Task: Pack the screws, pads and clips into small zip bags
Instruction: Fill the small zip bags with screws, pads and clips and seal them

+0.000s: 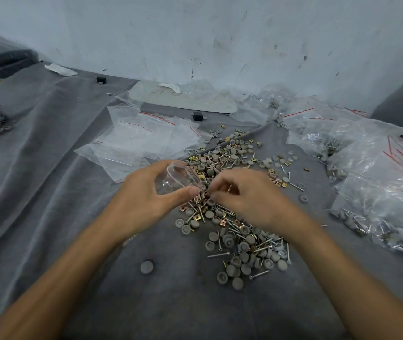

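Zip bag [176,179], gripped by the left hand [144,200] over the pile of screws, pads and clips [242,253] at mid-surface.
Wrinkled grey cloth surface [48,192] abuts a scuffed white wall [195,33]. The bag is clear, with its mouth open. The right hand [244,192] curls its fingers at the mouth; its grasp cannot be told.

Empty zip bags [144,138] left of hardware pile [235,204], filled bags [377,182] right.

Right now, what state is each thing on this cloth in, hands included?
Left hand: grips clear zip bag.
Clear zip bag: mouth open.
Right hand: fingers curled beside bag mouth, hold unclear.
Empty zip bags: lying flat, overlapping.
Filled bags: heaped, right side.
Screws, pads, clips: loose, mixed.
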Motion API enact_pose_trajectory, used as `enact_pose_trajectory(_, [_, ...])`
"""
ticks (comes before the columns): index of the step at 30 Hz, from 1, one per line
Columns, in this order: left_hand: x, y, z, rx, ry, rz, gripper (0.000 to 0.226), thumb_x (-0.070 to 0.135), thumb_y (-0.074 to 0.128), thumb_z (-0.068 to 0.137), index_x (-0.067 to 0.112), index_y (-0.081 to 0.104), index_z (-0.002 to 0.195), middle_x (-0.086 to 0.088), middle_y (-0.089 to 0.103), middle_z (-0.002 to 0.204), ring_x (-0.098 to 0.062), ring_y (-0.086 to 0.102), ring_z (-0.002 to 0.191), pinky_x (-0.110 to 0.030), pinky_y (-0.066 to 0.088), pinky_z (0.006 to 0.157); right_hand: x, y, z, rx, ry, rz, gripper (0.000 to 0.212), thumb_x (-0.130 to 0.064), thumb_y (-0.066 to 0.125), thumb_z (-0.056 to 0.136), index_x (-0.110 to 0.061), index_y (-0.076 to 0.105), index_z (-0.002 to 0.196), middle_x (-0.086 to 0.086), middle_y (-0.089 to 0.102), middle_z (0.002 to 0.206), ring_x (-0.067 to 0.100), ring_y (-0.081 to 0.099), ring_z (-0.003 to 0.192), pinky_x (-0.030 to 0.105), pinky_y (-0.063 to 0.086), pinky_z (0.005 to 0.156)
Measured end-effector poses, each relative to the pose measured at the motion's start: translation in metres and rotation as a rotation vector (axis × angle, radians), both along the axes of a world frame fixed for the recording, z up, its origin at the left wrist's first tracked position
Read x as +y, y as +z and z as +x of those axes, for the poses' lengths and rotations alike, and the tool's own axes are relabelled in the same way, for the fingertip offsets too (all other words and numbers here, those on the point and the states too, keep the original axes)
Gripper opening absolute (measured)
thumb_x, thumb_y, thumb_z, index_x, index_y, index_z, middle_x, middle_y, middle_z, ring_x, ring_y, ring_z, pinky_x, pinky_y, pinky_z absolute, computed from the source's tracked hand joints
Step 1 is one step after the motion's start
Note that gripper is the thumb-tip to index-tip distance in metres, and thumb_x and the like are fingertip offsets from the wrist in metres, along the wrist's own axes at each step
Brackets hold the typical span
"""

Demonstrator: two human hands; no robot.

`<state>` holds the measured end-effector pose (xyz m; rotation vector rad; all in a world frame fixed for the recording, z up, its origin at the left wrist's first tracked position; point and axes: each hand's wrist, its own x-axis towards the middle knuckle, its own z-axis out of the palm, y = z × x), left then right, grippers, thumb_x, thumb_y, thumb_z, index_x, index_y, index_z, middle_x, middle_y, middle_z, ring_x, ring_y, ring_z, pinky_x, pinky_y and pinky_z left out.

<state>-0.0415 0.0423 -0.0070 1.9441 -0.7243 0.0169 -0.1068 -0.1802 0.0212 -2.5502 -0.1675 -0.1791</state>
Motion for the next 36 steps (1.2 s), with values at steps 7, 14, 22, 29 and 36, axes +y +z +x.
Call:
enact_pose_trajectory(7, [0.000,-0.001,0.000,-0.010,0.002,0.004,0.051,0.065,0.076,0.074,0.037,0.067,0.115,0.026,0.071,0.108,0.008,0.064,0.105,-0.026,0.050,0.094,0.015,-0.025,0.004,0.138,0.107,-0.301,0.016,-0.032,0.064,0.096,-0.034,0.071,0.110,-0.011,0.045,0.099,0.015,0.054,0.101,0.031,0.041,0.081])
enact_pose_trajectory(14, [0.000,-0.002,0.001,-0.014,-0.017,-0.007,0.050,0.068,0.074,0.074,0.040,0.066,0.116,0.028,0.070,0.110,0.008,0.064,0.106,-0.027,0.051,0.093,0.022,-0.028,0.008,0.118,0.104,-0.407,0.018,-0.033,0.060,0.098,-0.027,0.067,0.113,-0.002,0.051,0.110,0.022,0.052,0.111,0.039,0.049,0.084])
enact_pose_trajectory(22, [-0.001,-0.001,-0.001,-0.027,-0.025,-0.004,0.049,0.075,0.070,0.072,0.052,0.062,0.115,0.031,0.068,0.111,0.009,0.062,0.107,-0.020,0.049,0.089,0.029,-0.035,0.010,0.042,0.106,-0.527,0.024,-0.036,0.049,0.104,-0.021,0.054,0.122,0.002,0.051,0.110,0.025,0.051,0.106,0.035,0.039,0.070])
enact_pose_trajectory(29, [0.000,-0.001,0.000,-0.018,-0.014,-0.009,0.054,0.078,0.070,0.069,0.046,0.065,0.112,0.032,0.068,0.111,0.011,0.061,0.107,-0.020,0.047,0.090,0.012,-0.026,0.009,0.066,-0.010,-0.255,0.020,-0.036,0.038,0.108,-0.022,0.046,0.097,-0.008,0.046,0.097,0.014,0.044,0.089,0.033,0.036,0.076])
enact_pose_trajectory(36, [-0.003,-0.003,-0.002,-0.011,-0.013,0.036,0.056,0.074,0.075,0.064,0.046,0.065,0.111,0.034,0.067,0.108,0.013,0.062,0.103,0.000,0.042,0.080,0.008,0.000,0.006,-0.255,-0.099,0.130,0.016,-0.031,0.054,0.103,-0.020,0.062,0.096,-0.012,0.056,0.084,0.001,0.051,0.076,0.016,0.034,0.066])
